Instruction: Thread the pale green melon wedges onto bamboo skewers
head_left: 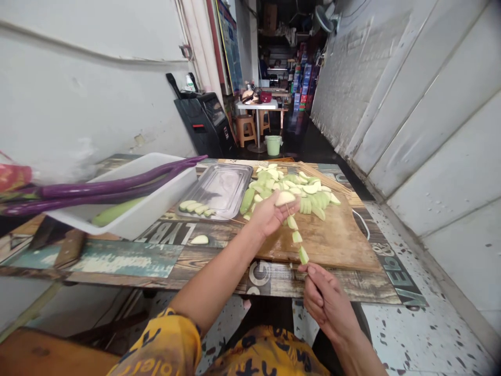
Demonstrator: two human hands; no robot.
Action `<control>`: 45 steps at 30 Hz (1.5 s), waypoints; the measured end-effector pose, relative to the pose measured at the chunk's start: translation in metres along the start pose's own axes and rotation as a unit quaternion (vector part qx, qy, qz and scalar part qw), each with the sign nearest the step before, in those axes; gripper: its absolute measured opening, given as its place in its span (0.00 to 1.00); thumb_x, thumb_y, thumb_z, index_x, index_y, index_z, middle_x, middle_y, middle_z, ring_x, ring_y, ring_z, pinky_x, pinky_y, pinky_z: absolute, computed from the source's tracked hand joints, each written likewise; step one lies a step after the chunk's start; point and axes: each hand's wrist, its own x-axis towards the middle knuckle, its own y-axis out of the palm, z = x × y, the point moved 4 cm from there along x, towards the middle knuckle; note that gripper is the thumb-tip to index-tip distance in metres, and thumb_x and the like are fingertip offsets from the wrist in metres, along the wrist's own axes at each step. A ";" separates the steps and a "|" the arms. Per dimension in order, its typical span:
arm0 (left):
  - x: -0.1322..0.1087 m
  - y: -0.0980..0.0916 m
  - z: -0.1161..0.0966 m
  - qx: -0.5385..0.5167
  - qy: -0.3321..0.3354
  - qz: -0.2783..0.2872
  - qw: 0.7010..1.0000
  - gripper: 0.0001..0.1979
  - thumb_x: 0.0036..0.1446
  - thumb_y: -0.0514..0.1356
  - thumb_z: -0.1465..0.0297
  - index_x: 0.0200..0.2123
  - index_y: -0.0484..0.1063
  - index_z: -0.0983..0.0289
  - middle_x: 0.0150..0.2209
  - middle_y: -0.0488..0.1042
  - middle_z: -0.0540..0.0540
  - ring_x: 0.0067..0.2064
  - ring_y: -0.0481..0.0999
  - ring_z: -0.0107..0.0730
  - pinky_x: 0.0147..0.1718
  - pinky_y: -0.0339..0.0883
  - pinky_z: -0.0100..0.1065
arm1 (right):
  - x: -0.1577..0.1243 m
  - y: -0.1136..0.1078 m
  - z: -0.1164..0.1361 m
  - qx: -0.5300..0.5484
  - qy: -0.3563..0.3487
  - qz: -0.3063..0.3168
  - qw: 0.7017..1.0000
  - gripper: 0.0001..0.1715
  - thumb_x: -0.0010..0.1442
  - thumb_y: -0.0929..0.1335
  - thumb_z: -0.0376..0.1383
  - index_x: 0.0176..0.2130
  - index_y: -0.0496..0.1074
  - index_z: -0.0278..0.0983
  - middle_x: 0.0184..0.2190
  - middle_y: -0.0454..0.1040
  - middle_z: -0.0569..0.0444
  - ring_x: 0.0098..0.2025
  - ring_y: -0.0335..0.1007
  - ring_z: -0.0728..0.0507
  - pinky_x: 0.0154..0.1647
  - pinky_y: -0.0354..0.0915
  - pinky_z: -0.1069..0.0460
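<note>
Left hand (272, 214) palm-up, holding slice (285, 198), right hand (326, 298) pinching skewer (287, 210)

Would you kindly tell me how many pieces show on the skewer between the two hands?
3: lowest piece at the right hand, middle piece beyond it, top piece nearest the left hand; hands may hide more.
</note>
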 end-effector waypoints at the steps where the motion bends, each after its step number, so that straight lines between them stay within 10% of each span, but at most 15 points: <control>1: 0.000 -0.001 0.000 0.002 0.008 -0.002 1.000 0.12 0.61 0.50 0.70 0.38 0.68 0.72 0.38 0.75 0.66 0.39 0.77 0.37 0.40 0.70 0.37 | 0.000 -0.001 -0.001 -0.032 -0.002 -0.011 0.999 0.14 0.59 0.65 0.44 0.39 0.67 0.36 0.11 0.50 0.69 0.10 0.34 0.57 0.08 0.39 0.61; 5: -0.001 -0.003 0.000 0.029 0.045 -0.018 0.998 0.08 0.57 0.53 0.75 0.38 0.69 0.71 0.36 0.75 0.62 0.34 0.76 0.30 0.34 0.70 0.29 | -0.002 -0.007 0.004 -0.259 -0.083 -0.075 0.959 0.19 0.60 0.62 0.46 0.42 0.68 0.34 0.12 0.52 0.66 0.12 0.43 0.55 0.12 0.44 0.59; 10: -0.004 -0.002 0.003 0.037 0.067 -0.029 0.997 0.06 0.56 0.54 0.76 0.34 0.70 0.71 0.34 0.75 0.60 0.33 0.76 0.30 0.36 0.70 0.32 | -0.008 -0.003 0.015 -0.518 -0.284 -0.146 0.793 0.18 0.60 0.60 0.42 0.39 0.72 0.33 0.23 0.71 0.51 0.24 0.66 0.47 0.25 0.61 0.54; 12: -0.005 0.000 0.005 0.033 0.063 -0.029 0.997 0.05 0.56 0.54 0.77 0.33 0.69 0.71 0.33 0.75 0.61 0.34 0.76 0.32 0.38 0.70 0.36 | -0.007 -0.001 0.014 -0.543 -0.303 -0.146 0.770 0.18 0.61 0.59 0.41 0.40 0.72 0.33 0.25 0.72 0.49 0.25 0.67 0.46 0.28 0.62 0.53; 26: -0.008 0.004 0.008 0.006 0.031 -0.042 0.999 0.05 0.56 0.54 0.78 0.29 0.68 0.71 0.30 0.75 0.59 0.36 0.77 0.38 0.45 0.68 0.48 | 0.002 0.004 0.000 -0.086 -0.019 -0.047 0.995 0.19 0.57 0.65 0.47 0.40 0.65 0.35 0.12 0.48 0.69 0.11 0.33 0.57 0.09 0.38 0.60; 34: -0.006 0.001 0.008 -0.004 0.039 -0.049 0.998 0.03 0.55 0.54 0.77 0.30 0.67 0.70 0.33 0.75 0.61 0.40 0.77 0.41 0.45 0.68 0.49 | 0.006 -0.001 0.003 -0.189 -0.075 -0.112 0.973 0.22 0.56 0.65 0.49 0.41 0.67 0.34 0.12 0.50 0.67 0.12 0.39 0.56 0.10 0.41 0.60; 41: -0.009 0.004 0.009 0.006 0.041 -0.069 0.997 0.04 0.56 0.53 0.77 0.31 0.67 0.70 0.32 0.75 0.61 0.37 0.77 0.39 0.44 0.69 0.47 | 0.003 -0.001 0.013 -0.493 -0.269 -0.170 0.810 0.19 0.59 0.61 0.43 0.39 0.73 0.32 0.25 0.72 0.50 0.25 0.66 0.47 0.28 0.61 0.53; 45: -0.009 0.003 0.010 0.011 0.036 -0.079 0.996 0.05 0.56 0.52 0.78 0.31 0.67 0.70 0.31 0.75 0.60 0.36 0.77 0.38 0.42 0.69 0.47 | 0.006 0.001 0.010 -0.433 -0.209 -0.138 0.866 0.21 0.59 0.61 0.45 0.39 0.72 0.32 0.15 0.62 0.58 0.18 0.57 0.50 0.19 0.55 0.56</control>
